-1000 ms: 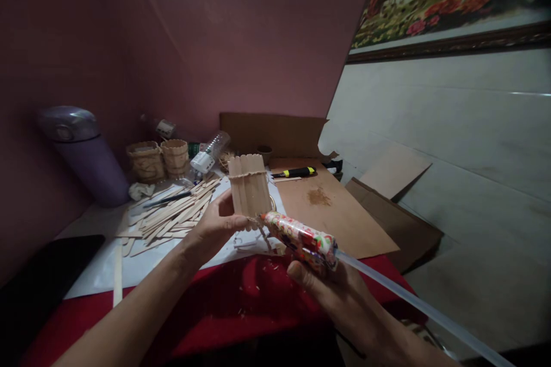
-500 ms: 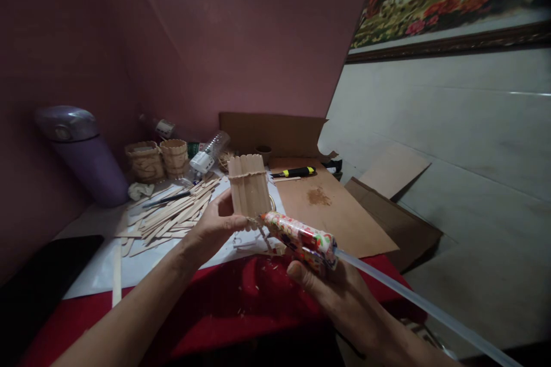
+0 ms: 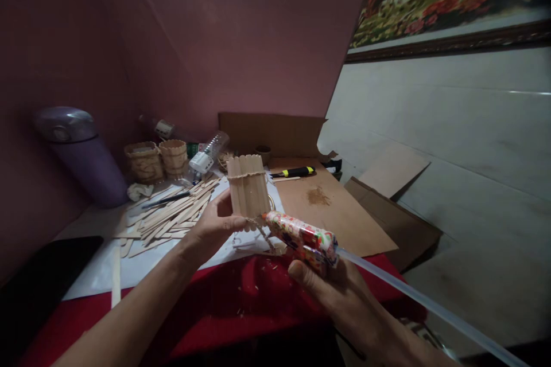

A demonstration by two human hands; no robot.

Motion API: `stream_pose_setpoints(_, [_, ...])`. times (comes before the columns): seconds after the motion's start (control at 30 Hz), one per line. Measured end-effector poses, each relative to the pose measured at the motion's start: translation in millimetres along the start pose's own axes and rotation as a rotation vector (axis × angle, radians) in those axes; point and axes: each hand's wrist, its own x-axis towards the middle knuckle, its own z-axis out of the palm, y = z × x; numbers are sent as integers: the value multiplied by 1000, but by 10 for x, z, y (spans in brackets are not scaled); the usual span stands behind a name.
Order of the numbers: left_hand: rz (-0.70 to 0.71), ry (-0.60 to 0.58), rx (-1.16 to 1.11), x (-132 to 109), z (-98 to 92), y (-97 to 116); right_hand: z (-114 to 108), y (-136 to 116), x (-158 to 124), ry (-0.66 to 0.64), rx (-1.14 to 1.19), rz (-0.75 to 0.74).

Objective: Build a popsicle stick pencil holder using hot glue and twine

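Note:
My left hand (image 3: 219,221) grips a small holder made of upright popsicle sticks (image 3: 248,192) by its lower end, thumb on the near side. A strand of twine (image 3: 247,176) runs around its upper part. Another length of twine (image 3: 264,233) lies along the lower edge and dangles below it. My right hand (image 3: 331,287) is closed around a hot glue gun (image 3: 303,238) with a colourful pattern. The orange nozzle is at the holder's lower right corner, by the twine; whether it touches cannot be made out. A long clear glue stick (image 3: 422,301) sticks out of the gun's back.
Loose popsicle sticks (image 3: 176,218) are heaped on white paper at left. Behind them stand two stick-covered cups (image 3: 173,157), a clear plastic bottle (image 3: 209,152) and a purple flask (image 3: 86,155). A yellow-black utility knife (image 3: 297,172) lies on cardboard (image 3: 336,218) at right.
The glue gun's nozzle has shifted very slightly to the right along the holder's lower edge. The left hand and the holder have barely moved.

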Motion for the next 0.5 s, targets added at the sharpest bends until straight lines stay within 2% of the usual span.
stream_pose_setpoints(0.5, [0, -8, -12, 9, 9, 13, 16, -32, -1, -23, 40, -3])
